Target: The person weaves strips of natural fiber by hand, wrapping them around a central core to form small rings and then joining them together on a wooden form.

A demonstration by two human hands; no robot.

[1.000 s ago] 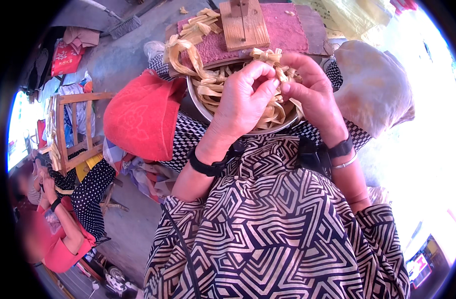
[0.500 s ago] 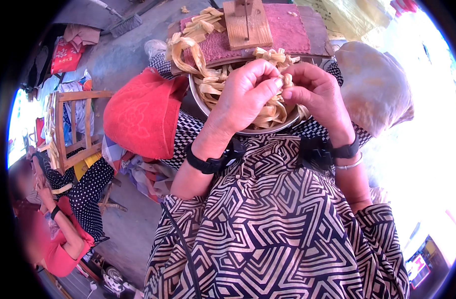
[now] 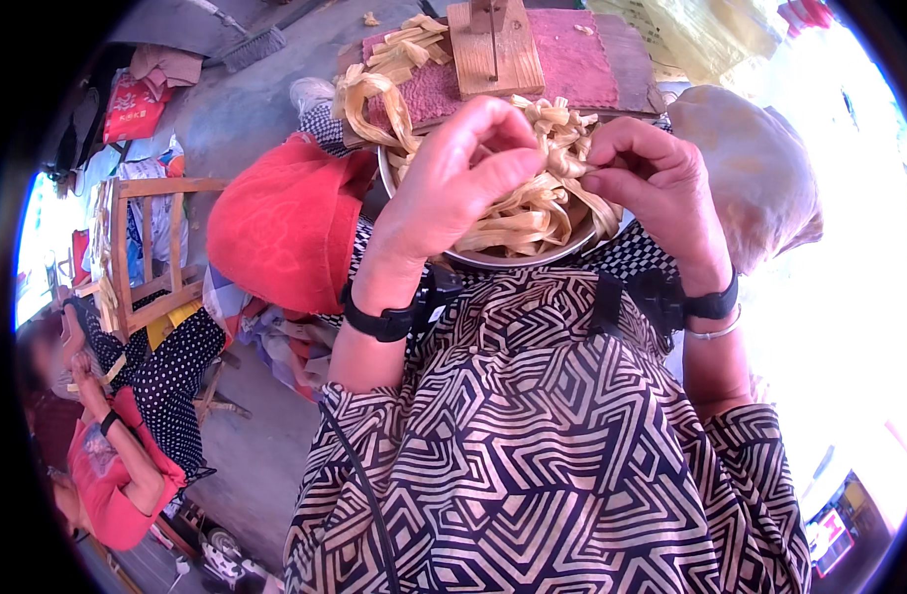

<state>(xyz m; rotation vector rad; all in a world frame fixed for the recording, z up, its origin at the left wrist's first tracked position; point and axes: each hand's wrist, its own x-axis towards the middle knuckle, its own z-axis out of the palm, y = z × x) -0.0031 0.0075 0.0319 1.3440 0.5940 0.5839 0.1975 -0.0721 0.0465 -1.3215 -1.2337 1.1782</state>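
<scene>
My left hand (image 3: 461,183) is at the left of a bowl of pale yellow, flat dried strips (image 3: 518,223), thumb and forefinger tips closed together at a strip. Opposite it, my right hand (image 3: 661,188) has its thumb and forefinger curled at the other side of the same strip. Between the fingertips sits a knotted part of the strip (image 3: 569,163). The exact grip of both hands is partly hidden by the fingers. Looped strips fill the round metal bowl (image 3: 513,261) in my lap, some hanging over its rim.
Beyond the bowl, a board with a pink cloth (image 3: 577,59) carries a wooden block with a metal rod (image 3: 498,49) and loose strips (image 3: 409,48). A red cloth (image 3: 285,228) covers my left knee. At left are a wooden chair frame (image 3: 127,247) and another person (image 3: 127,455).
My hands have drawn apart, the left toward the left and the right toward the right. The knotted strip now shows between them. The person at left has shifted their arms.
</scene>
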